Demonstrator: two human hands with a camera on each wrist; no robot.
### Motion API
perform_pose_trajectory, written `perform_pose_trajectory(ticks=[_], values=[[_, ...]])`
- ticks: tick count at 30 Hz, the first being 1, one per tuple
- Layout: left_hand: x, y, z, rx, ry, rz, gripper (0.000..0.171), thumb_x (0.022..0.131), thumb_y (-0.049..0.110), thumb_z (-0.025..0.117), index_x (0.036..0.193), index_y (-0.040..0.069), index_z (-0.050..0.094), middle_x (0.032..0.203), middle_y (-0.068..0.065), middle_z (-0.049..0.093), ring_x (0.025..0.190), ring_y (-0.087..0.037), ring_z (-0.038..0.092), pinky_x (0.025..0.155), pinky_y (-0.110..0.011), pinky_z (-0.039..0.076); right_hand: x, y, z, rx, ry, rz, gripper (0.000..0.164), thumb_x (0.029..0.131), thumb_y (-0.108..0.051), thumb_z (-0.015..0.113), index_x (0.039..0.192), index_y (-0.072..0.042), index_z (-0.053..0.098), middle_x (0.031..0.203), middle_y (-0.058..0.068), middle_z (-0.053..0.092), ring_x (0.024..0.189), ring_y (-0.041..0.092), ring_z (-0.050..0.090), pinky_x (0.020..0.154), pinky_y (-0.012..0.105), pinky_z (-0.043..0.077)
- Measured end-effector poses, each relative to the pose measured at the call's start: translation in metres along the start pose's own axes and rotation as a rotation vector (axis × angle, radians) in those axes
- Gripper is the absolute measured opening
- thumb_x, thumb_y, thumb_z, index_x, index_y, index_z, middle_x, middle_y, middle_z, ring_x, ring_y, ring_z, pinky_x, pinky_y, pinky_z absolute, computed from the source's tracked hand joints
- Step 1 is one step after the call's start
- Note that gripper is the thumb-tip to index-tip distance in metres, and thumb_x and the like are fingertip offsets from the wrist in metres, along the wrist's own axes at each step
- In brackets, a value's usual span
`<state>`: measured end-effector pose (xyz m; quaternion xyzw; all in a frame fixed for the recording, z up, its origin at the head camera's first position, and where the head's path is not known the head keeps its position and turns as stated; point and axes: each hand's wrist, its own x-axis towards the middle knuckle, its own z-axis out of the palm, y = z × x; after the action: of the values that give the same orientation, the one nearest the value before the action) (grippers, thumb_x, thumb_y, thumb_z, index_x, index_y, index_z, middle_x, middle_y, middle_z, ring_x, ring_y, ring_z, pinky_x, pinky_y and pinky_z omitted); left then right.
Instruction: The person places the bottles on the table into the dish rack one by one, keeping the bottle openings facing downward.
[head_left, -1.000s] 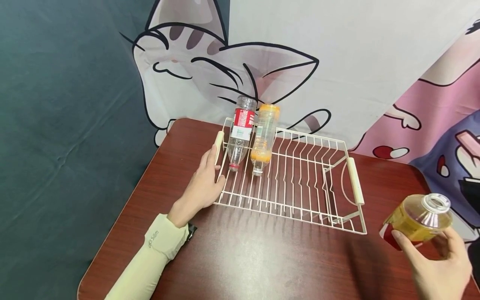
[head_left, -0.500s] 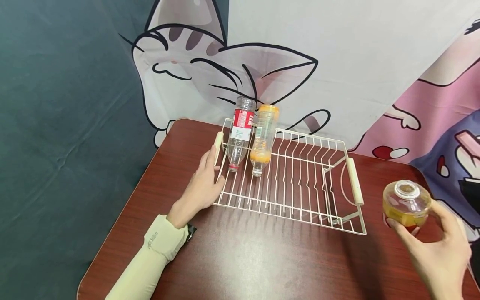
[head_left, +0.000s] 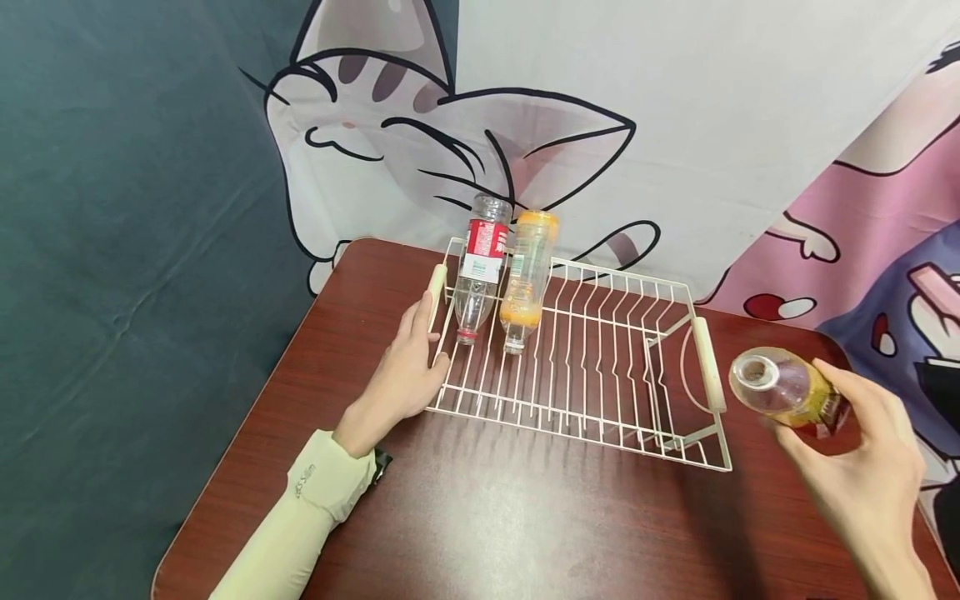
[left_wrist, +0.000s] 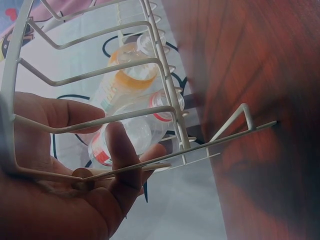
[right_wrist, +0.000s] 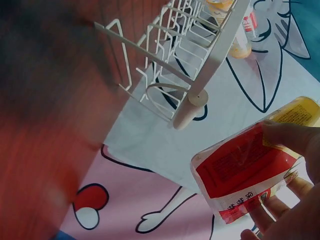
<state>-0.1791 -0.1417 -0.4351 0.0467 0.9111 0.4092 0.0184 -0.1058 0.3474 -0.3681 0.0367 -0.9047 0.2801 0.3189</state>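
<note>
A white wire dish rack [head_left: 592, 358] with pale handles stands on the table. My left hand [head_left: 408, 358] grips its left handle [head_left: 437, 292]; in the left wrist view, fingers and thumb bend round that end. Two clear plastic bottles lean neck-down in the rack's left part: one with a red and white label [head_left: 483, 250], one with orange ends [head_left: 528, 267]. Right of the rack, my right hand [head_left: 862, 450] holds a third plastic bottle [head_left: 783, 383] in the air, its uncapped mouth tilted left. Its yellow and red label [right_wrist: 240, 165] shows in the right wrist view.
A brown wooden table [head_left: 480, 517] carries the rack. Behind it hangs a cloth with a cartoon cat [head_left: 420, 133], touching the table's back edge. The rack's right handle [head_left: 708, 362] stands between the held bottle and the rack's slots.
My right hand has moved the held bottle left and slightly up, closer to the rack, and tipped its mouth leftward. The left hand, rack and two racked bottles have stayed in place.
</note>
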Motion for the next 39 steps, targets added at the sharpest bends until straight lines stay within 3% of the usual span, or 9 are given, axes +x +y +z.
perform_pose_trajectory(ticks=[4,10,15,18,22,25,30,33,39], values=[[0.000,0.000,0.000,-0.003,0.001,0.003,0.097,0.105,0.014,0.062,0.180,0.012,0.000,0.185,-0.011,0.013,0.142,-0.026,0.065,0.114,-0.061,0.047,0.012,0.000,0.005,-0.002,-0.010,-0.054,0.079,0.067,-0.013,0.086,0.144,-0.009,0.074,0.143,-0.036,0.057,0.132,-0.021,0.042,0.109,0.015,0.025],[-0.001,0.000,0.000,-0.002,-0.001,0.005,0.097,0.105,0.015,0.061,0.180,0.011,-0.001,0.184,-0.011,0.013,0.142,-0.025,0.065,0.114,-0.061,0.046,0.028,-0.003,0.014,0.006,-0.008,-0.160,0.073,0.075,-0.032,0.080,0.142,-0.006,0.075,0.140,0.026,0.070,0.134,-0.020,0.040,0.117,0.027,0.025],[-0.002,0.000,0.000,0.000,-0.003,0.007,0.097,0.105,0.015,0.061,0.180,0.011,-0.001,0.184,-0.011,0.013,0.141,-0.025,0.065,0.114,-0.062,0.046,0.037,-0.009,0.020,-0.003,-0.018,-0.223,0.081,0.090,-0.065,0.071,0.141,-0.003,0.075,0.136,0.030,0.070,0.134,-0.020,0.041,0.118,0.033,0.024],[-0.002,0.000,0.000,-0.001,0.000,0.010,0.097,0.105,0.015,0.061,0.180,0.011,0.000,0.184,-0.011,0.014,0.141,-0.026,0.065,0.113,-0.062,0.046,0.042,-0.012,0.024,-0.006,-0.012,-0.265,0.086,0.092,-0.073,0.065,0.138,0.000,0.076,0.133,0.032,0.069,0.131,-0.017,0.040,0.121,0.041,0.023],[-0.001,0.000,0.000,0.000,0.001,0.008,0.097,0.105,0.015,0.061,0.180,0.011,0.000,0.184,-0.011,0.014,0.141,-0.026,0.065,0.113,-0.061,0.047,0.050,-0.014,0.029,0.007,-0.020,-0.335,0.073,0.090,-0.057,0.068,0.137,-0.001,0.076,0.132,0.031,0.069,0.132,-0.007,0.047,0.124,0.049,0.021],[-0.001,-0.001,0.000,0.000,-0.002,0.005,0.097,0.105,0.015,0.061,0.180,0.011,0.000,0.184,-0.011,0.014,0.142,-0.026,0.065,0.113,-0.061,0.046,0.055,-0.015,0.033,-0.004,-0.044,-0.385,0.063,0.086,-0.038,0.072,0.138,-0.003,0.076,0.133,0.029,0.069,0.137,0.014,0.059,0.127,0.051,0.020],[-0.001,-0.001,0.000,0.001,-0.003,-0.001,0.097,0.105,0.015,0.061,0.180,0.011,0.000,0.185,-0.011,0.013,0.142,-0.026,0.065,0.113,-0.060,0.047,0.063,-0.014,0.041,-0.040,-0.090,-0.449,0.070,0.069,-0.004,0.083,0.138,-0.004,0.075,0.137,0.027,0.068,0.131,0.047,0.058,0.129,0.056,0.018],[-0.002,-0.001,0.000,0.001,-0.006,-0.004,0.097,0.105,0.015,0.061,0.180,0.012,-0.001,0.185,-0.011,0.012,0.142,-0.026,0.065,0.113,-0.060,0.047,0.067,-0.011,0.047,-0.050,-0.114,-0.471,0.080,0.061,0.008,0.086,0.139,-0.005,0.075,0.137,0.027,0.068,0.128,0.049,0.057,0.129,0.058,0.018],[-0.002,0.001,0.000,-0.001,-0.008,0.000,0.097,0.106,0.015,0.061,0.180,0.011,-0.001,0.185,-0.011,0.012,0.142,-0.026,0.064,0.114,-0.061,0.046,0.071,-0.005,0.056,-0.076,-0.150,-0.513,0.084,0.060,0.012,0.088,0.141,-0.005,0.072,0.137,0.026,0.067,0.130,0.048,0.056,0.127,0.064,0.019]])
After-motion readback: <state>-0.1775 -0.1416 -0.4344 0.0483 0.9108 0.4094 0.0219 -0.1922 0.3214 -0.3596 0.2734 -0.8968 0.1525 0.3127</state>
